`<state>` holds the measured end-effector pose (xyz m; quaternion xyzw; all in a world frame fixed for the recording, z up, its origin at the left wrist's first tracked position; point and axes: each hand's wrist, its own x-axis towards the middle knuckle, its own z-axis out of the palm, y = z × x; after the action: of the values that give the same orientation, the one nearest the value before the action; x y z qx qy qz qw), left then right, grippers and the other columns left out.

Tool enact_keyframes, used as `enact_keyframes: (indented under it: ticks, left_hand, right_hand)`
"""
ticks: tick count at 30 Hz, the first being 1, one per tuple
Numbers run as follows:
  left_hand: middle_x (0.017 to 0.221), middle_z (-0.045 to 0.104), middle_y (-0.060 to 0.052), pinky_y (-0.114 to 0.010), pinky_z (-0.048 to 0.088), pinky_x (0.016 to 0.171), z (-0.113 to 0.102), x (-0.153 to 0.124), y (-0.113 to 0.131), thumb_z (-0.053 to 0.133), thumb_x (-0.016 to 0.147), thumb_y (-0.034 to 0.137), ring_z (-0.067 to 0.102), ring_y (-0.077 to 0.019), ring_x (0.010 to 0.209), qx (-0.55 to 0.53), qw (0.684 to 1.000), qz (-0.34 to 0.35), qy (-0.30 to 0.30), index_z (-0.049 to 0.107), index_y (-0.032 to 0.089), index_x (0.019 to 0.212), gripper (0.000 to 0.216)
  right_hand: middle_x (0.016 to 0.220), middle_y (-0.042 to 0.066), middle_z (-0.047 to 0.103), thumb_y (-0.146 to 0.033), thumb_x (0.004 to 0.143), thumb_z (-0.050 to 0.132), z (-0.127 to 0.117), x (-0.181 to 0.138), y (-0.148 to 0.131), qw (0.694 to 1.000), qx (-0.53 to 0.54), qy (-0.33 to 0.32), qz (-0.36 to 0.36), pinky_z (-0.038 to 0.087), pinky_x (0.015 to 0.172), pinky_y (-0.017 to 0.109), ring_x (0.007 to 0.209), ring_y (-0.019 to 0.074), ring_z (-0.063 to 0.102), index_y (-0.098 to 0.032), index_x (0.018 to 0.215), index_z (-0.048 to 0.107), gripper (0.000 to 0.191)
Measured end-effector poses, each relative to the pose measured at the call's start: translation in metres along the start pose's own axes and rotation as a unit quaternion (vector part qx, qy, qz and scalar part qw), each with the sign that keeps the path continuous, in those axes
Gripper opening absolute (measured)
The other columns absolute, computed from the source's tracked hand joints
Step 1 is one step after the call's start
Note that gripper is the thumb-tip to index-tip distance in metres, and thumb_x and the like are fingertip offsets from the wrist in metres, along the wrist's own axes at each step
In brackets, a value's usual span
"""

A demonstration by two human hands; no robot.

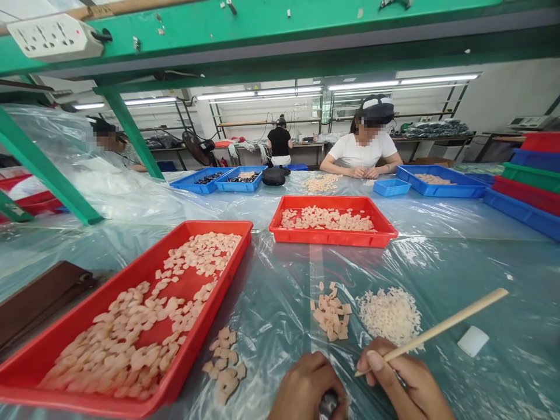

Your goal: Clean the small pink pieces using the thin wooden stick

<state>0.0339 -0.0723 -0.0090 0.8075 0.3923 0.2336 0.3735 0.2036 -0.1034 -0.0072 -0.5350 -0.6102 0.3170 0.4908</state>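
Note:
My left hand is closed at the bottom edge around a small dark item that I cannot make out. Beside it, my right hand pinches a thin wooden stick that points up and to the right. Just beyond my hands lie a small heap of peach-coloured pieces and a pile of tiny white bits. Another loose cluster of peach pieces lies to the left of my hands.
A red tray of peach pieces sits at my left, a second red tray ahead. A white block lies at right. Blue trays and stacked bins stand farther off. A person in white works opposite.

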Motion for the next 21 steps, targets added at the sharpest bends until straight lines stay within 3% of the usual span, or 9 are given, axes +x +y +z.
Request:
enact_keyframes:
  ticks: [5, 10, 14, 18, 21]
  left_hand:
    - [0.060, 0.049, 0.003, -0.018, 0.033, 0.051, 0.000, 0.001, 0.008, 0.061, 0.063, 0.010, 0.044, -0.0084, 0.054, -0.202, 0.974, -0.092, 0.050, 0.058, 0.014, 0.064, 0.005]
    - [0.060, 0.058, 0.001, -0.018, 0.037, 0.047, -0.008, 0.009, 0.006, 0.074, 0.064, 0.037, 0.049, -0.0074, 0.047, -0.451, 0.867, -0.201, 0.070, 0.064, 0.011, 0.081, 0.033]
    - [0.060, 0.063, -0.001, -0.016, 0.041, 0.050, -0.020, 0.014, 0.004, 0.078, 0.062, 0.035, 0.053, -0.0063, 0.049, -0.523, 0.812, -0.247, 0.077, 0.069, 0.008, 0.082, 0.034]
    - [0.062, 0.064, -0.003, -0.017, 0.044, 0.054, -0.023, 0.016, 0.000, 0.078, 0.062, 0.033, 0.056, -0.0077, 0.053, -0.520, 0.809, -0.257, 0.100, 0.071, 0.008, 0.084, 0.034]
    - [0.070, 0.067, -0.005, -0.020, 0.046, 0.059, -0.020, 0.017, -0.007, 0.077, 0.064, 0.033, 0.058, -0.0104, 0.059, -0.476, 0.835, -0.244, 0.127, 0.070, 0.009, 0.092, 0.038]
  right_hand:
    - [0.060, -0.002, 0.053, -0.041, 0.092, 0.044, -0.006, 0.004, 0.003, 1.000, -0.014, 0.012, -0.013, 0.042, 0.056, 0.022, 0.056, 0.0155, 0.056, -0.020, 0.066, 0.061, 0.037]
    - [0.060, -0.001, 0.052, -0.041, 0.094, 0.039, -0.011, 0.006, 0.007, 0.999, -0.045, -0.008, -0.023, 0.042, 0.055, 0.022, 0.056, 0.0156, 0.056, -0.020, 0.066, 0.059, 0.040]
    - [0.060, -0.001, 0.052, -0.044, 0.093, 0.040, -0.014, 0.009, 0.012, 0.999, -0.051, 0.001, -0.001, 0.042, 0.056, 0.023, 0.058, 0.0169, 0.055, -0.020, 0.066, 0.058, 0.040]
    - [0.060, -0.001, 0.051, -0.046, 0.092, 0.039, -0.016, 0.011, 0.013, 0.999, -0.039, -0.010, 0.012, 0.042, 0.054, 0.023, 0.057, 0.0171, 0.054, -0.021, 0.064, 0.055, 0.041]
    - [0.059, -0.001, 0.049, -0.047, 0.092, 0.038, -0.015, 0.011, 0.013, 0.999, -0.035, -0.024, 0.004, 0.040, 0.053, 0.023, 0.054, 0.0165, 0.052, -0.022, 0.061, 0.052, 0.043]
